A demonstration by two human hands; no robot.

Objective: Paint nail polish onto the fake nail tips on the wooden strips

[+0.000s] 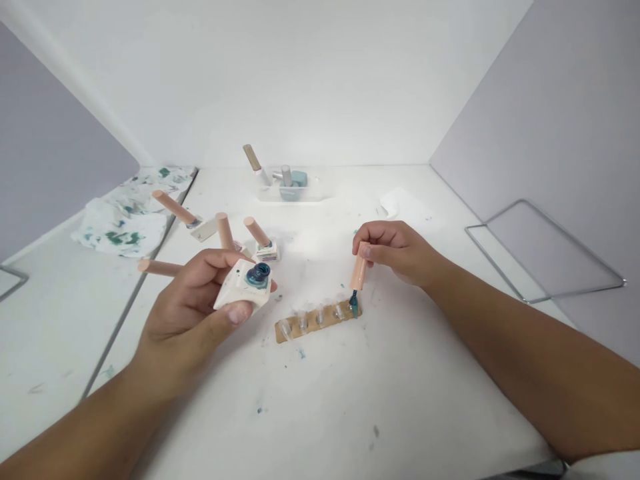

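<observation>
My left hand (195,313) is closed round a white nail polish bottle (240,283), tilted, its uncapped neck smeared with dark teal polish. Between the thumb and fingers of my right hand (387,250) is a nail polish brush (358,268) with a peach cap handle, pointing down. Its teal bristles meet the right end of a brown strip (311,325), over the nail tip there. Several clear nail tips (320,313) stand in a row along that strip. Whether the tip under the brush is coated I cannot make out.
Several peach-capped polish bottles (267,249) stand or lie beyond my left hand. At the back is a clear tray (293,193) with more bottles. A stained cloth (125,220) lies far left, a white tissue (393,202) back right. Wire frames (545,297) flank the table.
</observation>
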